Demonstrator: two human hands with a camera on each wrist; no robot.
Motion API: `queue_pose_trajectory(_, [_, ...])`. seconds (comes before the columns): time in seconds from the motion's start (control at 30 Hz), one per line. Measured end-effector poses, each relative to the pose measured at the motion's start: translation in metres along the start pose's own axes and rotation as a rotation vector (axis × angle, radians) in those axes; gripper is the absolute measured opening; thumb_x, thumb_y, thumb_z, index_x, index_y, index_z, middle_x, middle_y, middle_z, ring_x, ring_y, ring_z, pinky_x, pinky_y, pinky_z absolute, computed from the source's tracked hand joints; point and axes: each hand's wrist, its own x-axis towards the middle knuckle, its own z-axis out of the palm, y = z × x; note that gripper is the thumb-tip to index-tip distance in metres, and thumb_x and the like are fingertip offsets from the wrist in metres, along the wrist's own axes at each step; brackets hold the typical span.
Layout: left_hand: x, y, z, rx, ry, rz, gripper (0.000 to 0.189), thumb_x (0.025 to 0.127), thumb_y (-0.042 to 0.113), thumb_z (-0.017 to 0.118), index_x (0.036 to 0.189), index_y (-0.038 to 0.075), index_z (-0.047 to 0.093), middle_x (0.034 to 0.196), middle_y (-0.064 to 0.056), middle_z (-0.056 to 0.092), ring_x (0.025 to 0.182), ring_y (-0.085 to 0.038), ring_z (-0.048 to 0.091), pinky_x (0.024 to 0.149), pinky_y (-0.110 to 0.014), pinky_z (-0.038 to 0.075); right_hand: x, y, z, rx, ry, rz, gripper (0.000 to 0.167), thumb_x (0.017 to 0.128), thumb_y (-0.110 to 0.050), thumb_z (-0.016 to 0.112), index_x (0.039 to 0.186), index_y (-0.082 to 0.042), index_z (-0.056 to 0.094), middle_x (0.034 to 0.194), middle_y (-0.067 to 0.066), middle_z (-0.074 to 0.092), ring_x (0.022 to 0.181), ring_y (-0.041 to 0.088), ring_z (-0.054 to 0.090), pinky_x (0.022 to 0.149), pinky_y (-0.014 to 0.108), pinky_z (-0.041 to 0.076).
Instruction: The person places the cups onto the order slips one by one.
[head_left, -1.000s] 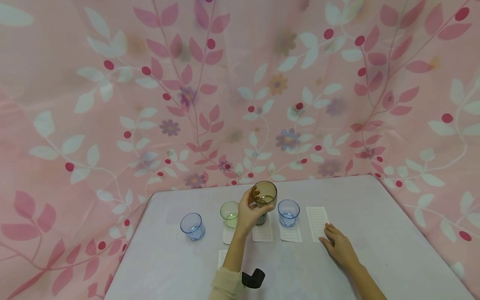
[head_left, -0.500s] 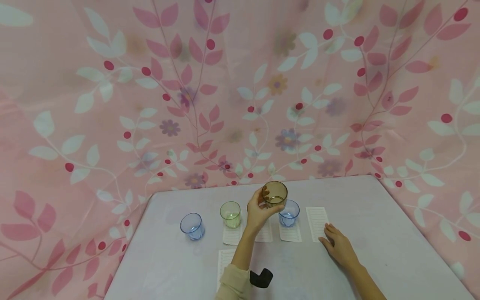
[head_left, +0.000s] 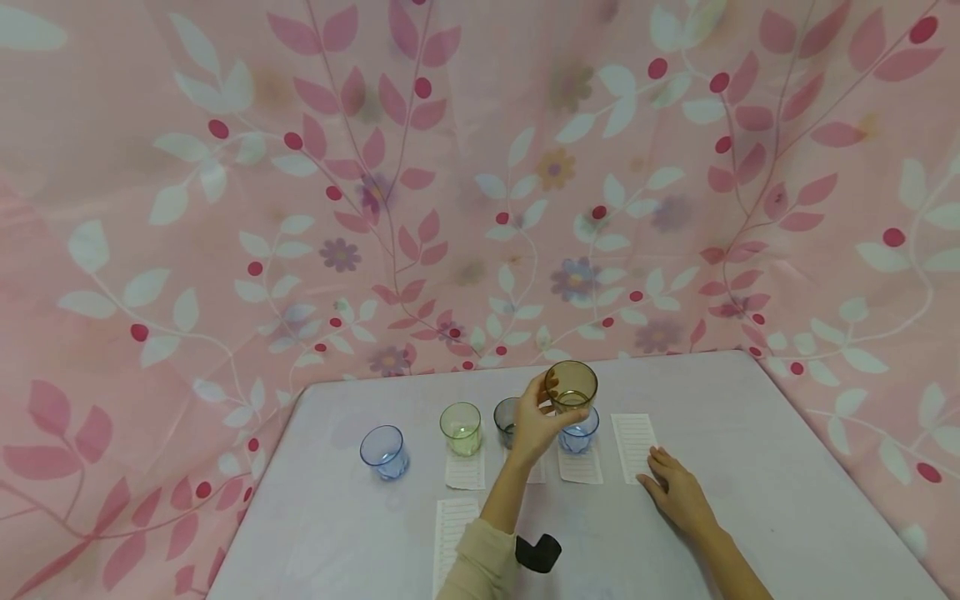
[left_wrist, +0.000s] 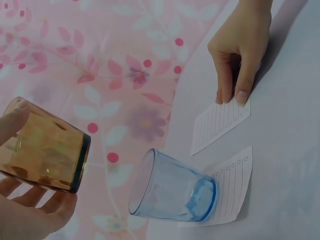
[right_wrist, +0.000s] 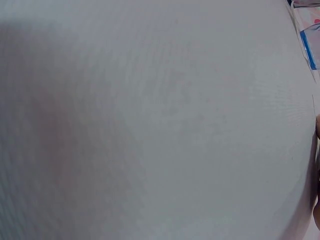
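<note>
My left hand (head_left: 537, 425) grips an amber glass (head_left: 572, 387) by its side, thumb and fingers around it, held up off the table. In the left wrist view the amber glass (left_wrist: 50, 145) is tilted, with its dark base to the right. Behind and below it a blue glass (head_left: 577, 437) stands on a printed paper slip (head_left: 581, 469), partly covered in the head view. My right hand (head_left: 681, 493) rests on the table, fingertips on the near edge of another printed slip (left_wrist: 217, 127). No glass stands on that slip.
A grey glass (head_left: 505, 421), half hidden by my left hand, and a green glass (head_left: 461, 431) stand on slips to the left. Farther left is another blue glass (head_left: 386, 454). A longer slip (head_left: 453, 529) lies near my left sleeve. A floral curtain (head_left: 465, 208) hangs behind the table.
My left hand has carried the amber glass to the right, from over the grey glass to over the blue one. The right hand has stayed in place.
</note>
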Motion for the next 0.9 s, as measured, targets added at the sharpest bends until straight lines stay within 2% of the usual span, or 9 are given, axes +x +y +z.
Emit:
queue_pose_trajectory(0.2, [0.001,0.0,0.01,0.023,-0.007,0.016,0.071,0.069,0.013,0.083,0.132,0.004,0.05,0.122,-0.01,0.056,0.109,-0.028,0.053,0.089,-0.041,0.049,-0.001,-0.001,-0.001,0.004,-0.004,0.002,0.044,0.084,-0.008,0.069,0.115,0.019,0.054,0.127,0.033,0.049,0.123,0.048,0.042,0.099,0.059,0.036])
queue_pose_trajectory(0.4, [0.002,0.0,0.019,0.032,-0.003,-0.012,0.072,0.068,0.014,0.084,0.132,0.007,0.051,0.122,-0.007,0.057,0.109,-0.024,0.053,0.09,-0.035,0.05,0.0,0.0,-0.001,0.004,0.001,-0.004,0.044,0.083,-0.007,0.07,0.115,0.02,0.054,0.126,0.033,0.05,0.122,0.048,0.042,0.098,0.058,0.036])
queue_pose_trajectory(0.6, [0.003,0.002,0.031,0.013,-0.016,-0.021,0.072,0.069,0.015,0.083,0.132,0.007,0.05,0.124,-0.007,0.056,0.109,-0.022,0.052,0.092,-0.037,0.05,0.0,0.0,-0.001,0.001,0.004,-0.011,0.044,0.082,-0.006,0.07,0.115,0.02,0.054,0.126,0.033,0.05,0.121,0.048,0.043,0.097,0.058,0.037])
queue_pose_trajectory(0.77, [0.004,-0.001,0.042,0.009,-0.018,0.0,0.072,0.069,0.013,0.083,0.132,0.003,0.049,0.126,-0.01,0.053,0.11,-0.023,0.051,0.093,-0.034,0.05,0.001,0.001,-0.001,0.003,0.003,-0.017,0.044,0.083,-0.006,0.07,0.115,0.02,0.054,0.126,0.033,0.05,0.121,0.048,0.043,0.097,0.058,0.038])
queue_pose_trajectory(0.9, [0.005,-0.006,0.051,0.008,-0.024,-0.008,0.073,0.068,0.013,0.084,0.131,0.003,0.049,0.124,-0.008,0.053,0.11,-0.023,0.051,0.092,-0.031,0.05,0.002,0.002,0.0,0.002,-0.006,-0.011,0.044,0.083,-0.007,0.07,0.115,0.019,0.054,0.126,0.033,0.049,0.122,0.048,0.043,0.098,0.059,0.037])
